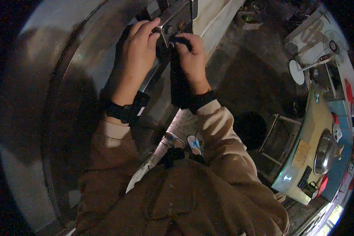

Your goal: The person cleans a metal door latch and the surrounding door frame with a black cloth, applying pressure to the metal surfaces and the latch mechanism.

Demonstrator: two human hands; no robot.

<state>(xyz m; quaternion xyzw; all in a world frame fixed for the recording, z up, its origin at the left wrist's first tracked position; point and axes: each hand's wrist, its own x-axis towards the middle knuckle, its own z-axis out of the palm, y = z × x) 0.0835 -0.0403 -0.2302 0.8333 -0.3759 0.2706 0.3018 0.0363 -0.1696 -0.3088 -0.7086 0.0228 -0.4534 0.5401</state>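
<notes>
At the top, a dark metal panel (179, 13) with round knob-like parts (181, 26) on its face stands at the edge of a dark steel surface (76, 51). My left hand (137, 51) comes from the left, its fingers bent and its fingertips and thumb closed at the panel's left edge. Opposite it, my right hand (192, 59) is closed in a pinch at the panel's lower corner. A small dark part shows between its thumb and forefinger, too shadowed to name. Both wrists wear black bands.
To the right, a yellow-topped table (316, 112) bears a steel basin (325, 151). Below its left edge stands a framed stool (277, 139), beside a round black container (249, 131). A pale ledge (212, 23) runs past the panel. My shoes (193, 144) show below.
</notes>
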